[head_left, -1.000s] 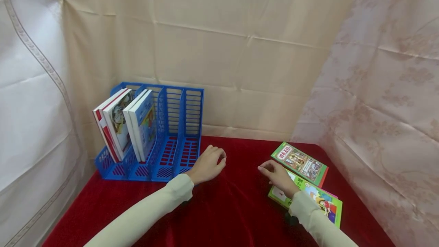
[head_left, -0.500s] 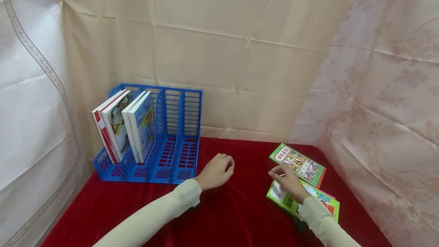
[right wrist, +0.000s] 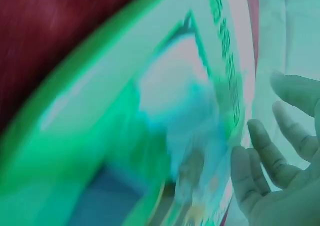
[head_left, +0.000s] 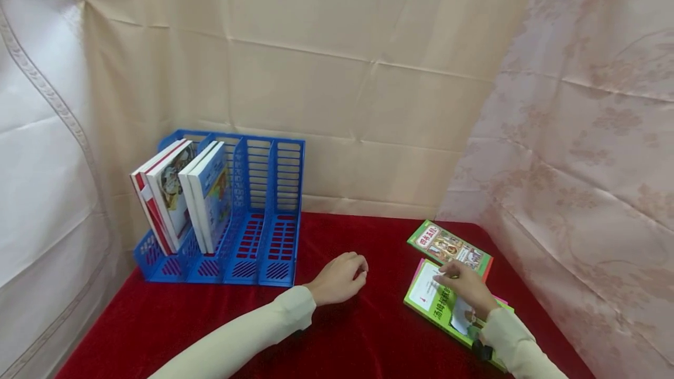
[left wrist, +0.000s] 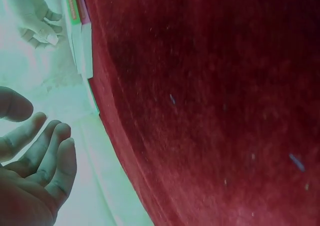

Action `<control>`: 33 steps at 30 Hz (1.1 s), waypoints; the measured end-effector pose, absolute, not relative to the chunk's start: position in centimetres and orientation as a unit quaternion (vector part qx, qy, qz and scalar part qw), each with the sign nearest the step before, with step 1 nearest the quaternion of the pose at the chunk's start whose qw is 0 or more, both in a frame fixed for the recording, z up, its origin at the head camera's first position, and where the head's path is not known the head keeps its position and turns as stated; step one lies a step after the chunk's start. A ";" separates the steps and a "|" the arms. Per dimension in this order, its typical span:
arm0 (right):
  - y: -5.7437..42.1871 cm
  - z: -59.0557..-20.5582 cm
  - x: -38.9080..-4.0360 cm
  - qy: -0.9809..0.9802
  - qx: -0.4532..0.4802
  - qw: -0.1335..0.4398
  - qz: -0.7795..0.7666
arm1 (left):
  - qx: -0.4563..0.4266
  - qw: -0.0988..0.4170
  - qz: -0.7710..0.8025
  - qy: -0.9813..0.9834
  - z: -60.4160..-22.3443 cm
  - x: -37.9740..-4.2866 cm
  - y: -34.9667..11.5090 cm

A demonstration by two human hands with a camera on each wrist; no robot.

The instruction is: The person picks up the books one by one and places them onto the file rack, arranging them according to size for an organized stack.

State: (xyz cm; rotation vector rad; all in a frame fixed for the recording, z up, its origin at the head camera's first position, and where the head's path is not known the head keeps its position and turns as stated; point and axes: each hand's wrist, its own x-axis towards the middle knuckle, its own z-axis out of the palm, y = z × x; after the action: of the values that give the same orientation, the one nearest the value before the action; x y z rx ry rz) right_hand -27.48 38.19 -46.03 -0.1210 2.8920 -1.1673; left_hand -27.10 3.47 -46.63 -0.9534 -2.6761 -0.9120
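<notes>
My right hand (head_left: 466,286) is over a green-covered picture book (head_left: 433,307) that lies flat at the right. In the right wrist view, the fingers (right wrist: 272,161) are loosely bent with nothing between them, beside the blurred book cover (right wrist: 115,116). A pink edge shows under that book. Just behind lies another green book (head_left: 447,245) with a red edge. My left hand (head_left: 339,278) hovers over the red cloth in the middle, fingers loosely curled around nothing. The left wrist view shows its relaxed fingers (left wrist: 57,161) apart from the books.
A blue file rack (head_left: 281,250) stands at the left. White-edged books (head_left: 176,189) lean in its leftmost slot, and blue-covered books (head_left: 213,197) stand in the slot beside it. Red cloth (head_left: 347,344) covers the table. Beige curtain (head_left: 337,86) hangs behind.
My right hand has shifted right and slightly down, farther over the green book, uncovering its left end. My left hand has moved right and down, away from the rack. The view has shifted slightly.
</notes>
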 end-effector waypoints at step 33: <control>47.8 -45.0 -25.9 0.953 0.078 0.107 -0.273 | -0.375 0.036 -0.298 -0.877 -47.4 -25.6 7.3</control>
State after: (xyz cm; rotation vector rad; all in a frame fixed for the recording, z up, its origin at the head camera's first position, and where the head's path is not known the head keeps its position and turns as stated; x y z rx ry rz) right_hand -25.89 47.76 -45.02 0.2308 2.8047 -0.8042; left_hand -25.64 7.26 -47.42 -1.1528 -2.6930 -0.9159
